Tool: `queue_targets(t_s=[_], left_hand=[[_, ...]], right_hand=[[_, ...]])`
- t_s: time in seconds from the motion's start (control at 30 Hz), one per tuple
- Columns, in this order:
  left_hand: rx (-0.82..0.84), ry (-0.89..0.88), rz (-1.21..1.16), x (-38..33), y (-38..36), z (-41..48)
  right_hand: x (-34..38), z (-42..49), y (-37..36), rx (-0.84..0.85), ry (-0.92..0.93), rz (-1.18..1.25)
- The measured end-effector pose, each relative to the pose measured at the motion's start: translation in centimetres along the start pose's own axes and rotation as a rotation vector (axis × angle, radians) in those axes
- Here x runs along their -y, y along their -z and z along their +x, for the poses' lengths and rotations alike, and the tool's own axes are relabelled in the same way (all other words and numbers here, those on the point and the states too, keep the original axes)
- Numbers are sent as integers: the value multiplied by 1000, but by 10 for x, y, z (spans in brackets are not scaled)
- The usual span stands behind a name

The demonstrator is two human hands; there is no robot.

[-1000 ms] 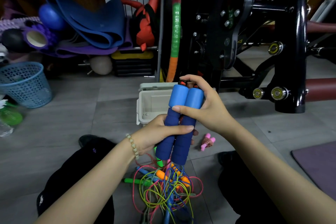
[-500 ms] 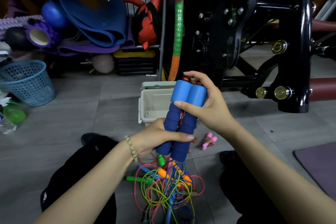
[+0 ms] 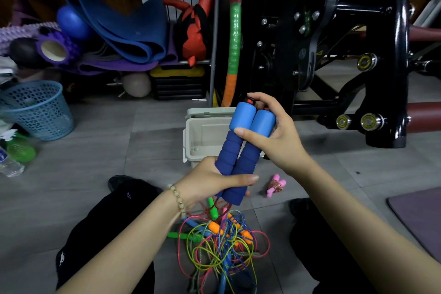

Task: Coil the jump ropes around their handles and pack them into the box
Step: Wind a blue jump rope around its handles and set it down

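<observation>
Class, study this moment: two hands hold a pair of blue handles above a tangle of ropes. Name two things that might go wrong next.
The pile lies tangled right below the handles; winding may drag other ropes up or knot them.
The left hand grips only the lower ends, the right hand the tops; freeing one to wind may let the handles splay.

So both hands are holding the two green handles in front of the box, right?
Not quite. The handles are blue, not green. The head view shows the left hand gripping their lower ends and the right hand holding their tops, in front of the box.
</observation>
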State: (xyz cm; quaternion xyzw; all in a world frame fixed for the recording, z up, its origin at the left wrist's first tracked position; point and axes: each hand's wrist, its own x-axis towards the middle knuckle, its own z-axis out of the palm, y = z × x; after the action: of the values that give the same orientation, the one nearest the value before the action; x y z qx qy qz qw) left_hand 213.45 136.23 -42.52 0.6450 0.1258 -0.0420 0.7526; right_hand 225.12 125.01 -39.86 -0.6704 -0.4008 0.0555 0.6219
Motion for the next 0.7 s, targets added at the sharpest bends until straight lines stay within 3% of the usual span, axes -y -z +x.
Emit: queue_targets(t_s=[0.13, 0.23, 0.33, 0.57, 0.7], left_hand=[[-13, -23, 12, 0, 1, 3], [-85, -50, -41, 3, 3, 10], [-97, -49, -44, 5, 4, 14], [29, 14, -8, 7, 11, 12], [22, -4, 2, 7, 11, 12]], right_hand=[[-2, 0, 5, -32, -21, -72], [-2, -5, -3, -87, -244, 133], [-3, -13, -11, 91, -434, 242], [-7, -15, -13, 188, -437, 284], [-13, -16, -13, 220, -409, 332]])
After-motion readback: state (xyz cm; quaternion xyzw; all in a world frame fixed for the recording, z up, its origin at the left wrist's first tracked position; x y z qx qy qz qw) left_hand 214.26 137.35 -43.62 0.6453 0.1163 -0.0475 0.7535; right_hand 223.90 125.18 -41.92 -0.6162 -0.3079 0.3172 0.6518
